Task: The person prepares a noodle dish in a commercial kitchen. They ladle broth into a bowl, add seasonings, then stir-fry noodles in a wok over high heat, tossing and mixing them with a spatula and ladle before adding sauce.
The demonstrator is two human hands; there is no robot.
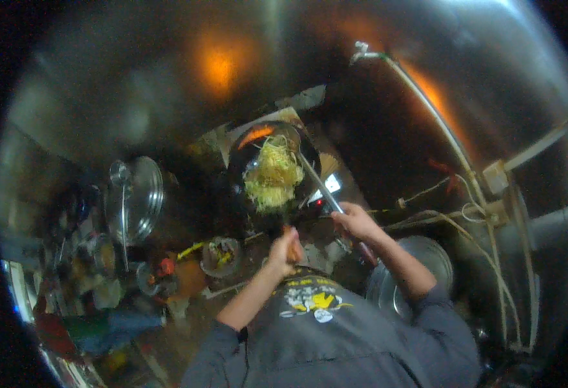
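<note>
A dark wok (pixel 237 167) sits in front of me with a heap of pale yellow-green shredded food (pixel 274 174) in it, either noodles or shredded vegetable. My left hand (pixel 285 250) is closed around the wok's brown handle (pixel 293 250) on the near side. With my right hand (pixel 356 221) I grip the end of a long-handled metal cooking utensil (pixel 320 184). Its far end reaches into the wok at the food's right edge, and its head is partly hidden and blurred. An orange glow (pixel 257 135) shows along the wok's far inner side.
Left of the wok are a round metal lid or pan (pixel 148 201) and a ladle (pixel 124 213). A container of yellow-green pieces (pixel 221 256) stands nearer me. At right, a pipe with a tap (pixel 427 97) arches past hanging hoses (pixel 463 233). A large metal basin (pixel 432 262) lies beside my right forearm.
</note>
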